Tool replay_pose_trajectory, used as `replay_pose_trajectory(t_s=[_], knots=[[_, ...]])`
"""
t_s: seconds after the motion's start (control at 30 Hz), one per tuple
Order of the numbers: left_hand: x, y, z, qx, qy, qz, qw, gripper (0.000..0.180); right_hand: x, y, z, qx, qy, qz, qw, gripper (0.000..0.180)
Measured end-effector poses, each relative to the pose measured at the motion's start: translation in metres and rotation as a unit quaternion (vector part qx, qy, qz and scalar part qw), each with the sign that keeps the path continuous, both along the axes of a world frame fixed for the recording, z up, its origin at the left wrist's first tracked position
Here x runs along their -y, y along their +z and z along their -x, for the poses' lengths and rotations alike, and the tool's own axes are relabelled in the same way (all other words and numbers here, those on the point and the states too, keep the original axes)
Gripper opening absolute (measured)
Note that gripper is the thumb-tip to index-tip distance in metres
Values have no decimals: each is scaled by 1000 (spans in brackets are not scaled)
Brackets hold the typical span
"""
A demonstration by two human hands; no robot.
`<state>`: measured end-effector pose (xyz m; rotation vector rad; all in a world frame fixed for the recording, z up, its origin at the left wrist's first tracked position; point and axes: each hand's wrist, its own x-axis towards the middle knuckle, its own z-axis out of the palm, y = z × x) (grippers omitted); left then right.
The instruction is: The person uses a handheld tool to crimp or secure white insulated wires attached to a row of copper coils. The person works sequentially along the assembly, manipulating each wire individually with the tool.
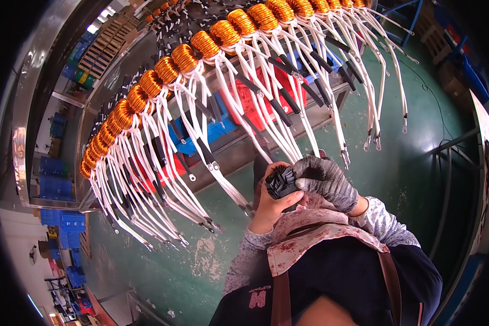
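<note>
Black bundle [282, 183], head view: clasped in your bare L hand [267, 205], in front of your apron [309, 225], nr the ends of the white leads [337, 127]. Keep the L grip snug w/o crushing, so no pcs slip; work gently, as gloved fingers prob. feel less. Pose: L thumb along the near edge; gloved R hand [328, 182] curls in from the R, fingertips at the bundle, hands tog.; R pinch: can't tell.

I see scuffed green floor [168, 277] below the left hand [269, 204], blue crates [56, 176] well off to its left, a wooden pallet [107, 46] farther ahead, and bright glare [430, 145] on the floor beyond the right hand [328, 180].
</note>
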<state>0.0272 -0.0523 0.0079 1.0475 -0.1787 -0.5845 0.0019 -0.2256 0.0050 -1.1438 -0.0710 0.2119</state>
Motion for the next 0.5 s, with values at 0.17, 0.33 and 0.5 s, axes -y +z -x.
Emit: replay_pose_trajectory(t_s=[0.17,0.33,0.5], knots=[[2,1,1,9,17,-16,1000,58,3,5,1,34,-8,75,997,33],[2,3,0,-34,8,18,999,59,7,6,1,45,-2,112,993,32],[1,-1,-1,-26,12,30,999,59,6,5,2,46,-6,117,992,32]])
